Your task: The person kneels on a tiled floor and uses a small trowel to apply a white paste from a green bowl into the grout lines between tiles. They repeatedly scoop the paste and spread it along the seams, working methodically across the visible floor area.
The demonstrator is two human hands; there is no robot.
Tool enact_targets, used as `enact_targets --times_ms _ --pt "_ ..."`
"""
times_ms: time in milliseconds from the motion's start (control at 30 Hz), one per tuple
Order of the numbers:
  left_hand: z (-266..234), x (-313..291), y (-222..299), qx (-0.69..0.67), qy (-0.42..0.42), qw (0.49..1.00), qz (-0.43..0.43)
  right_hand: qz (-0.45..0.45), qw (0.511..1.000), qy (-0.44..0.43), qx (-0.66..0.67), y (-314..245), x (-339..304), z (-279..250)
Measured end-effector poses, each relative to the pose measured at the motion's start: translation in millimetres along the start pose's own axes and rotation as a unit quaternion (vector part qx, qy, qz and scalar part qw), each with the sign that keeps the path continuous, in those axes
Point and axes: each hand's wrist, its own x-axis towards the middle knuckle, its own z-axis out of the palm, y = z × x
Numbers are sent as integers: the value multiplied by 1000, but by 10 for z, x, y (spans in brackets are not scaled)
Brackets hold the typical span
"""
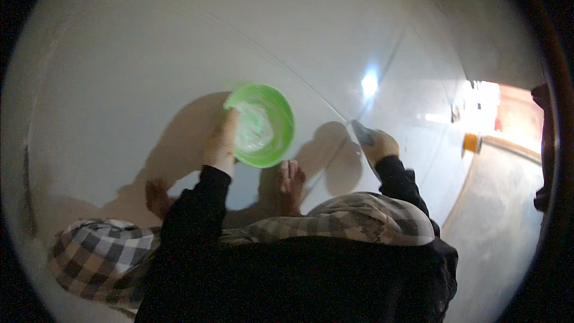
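A round green bowl (289, 122), with whitish paste smeared inside, is in front of me, a little left of the middle. My left hand (230, 124) grips the bowl's left rim; part of its fingers is hard to make out. Off to the right, my right hand (385, 145) is closed round a flat grey piece, like a small scraper blade (362, 133). That blade touches or hovers just over the pale tiled floor (323, 54), where joint lines between tiles meet. Its exact kind cannot be made out.
My bare feet (291, 185) are just below the bowl. A bright light reflection (370, 84) lies on the tiles ahead. To the right are a bright doorway (496, 107), an orange-yellow object (472, 142) at its edge, and a grey wall (490, 36).
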Motion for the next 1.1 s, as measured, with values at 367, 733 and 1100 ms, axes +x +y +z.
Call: enact_targets --times_ms 367,733,1100 --pt "-96 -140 -63 31 -8 999 16 -56 957 259 116 -99 33 141" --pt "300 -230 61 329 -185 926 -20 -357 836 104 -403 -2131 1116 -2148" --pt "352 -104 -431 105 -210 971 -41 -294 905 5 -308 -2368 1788 -1239"
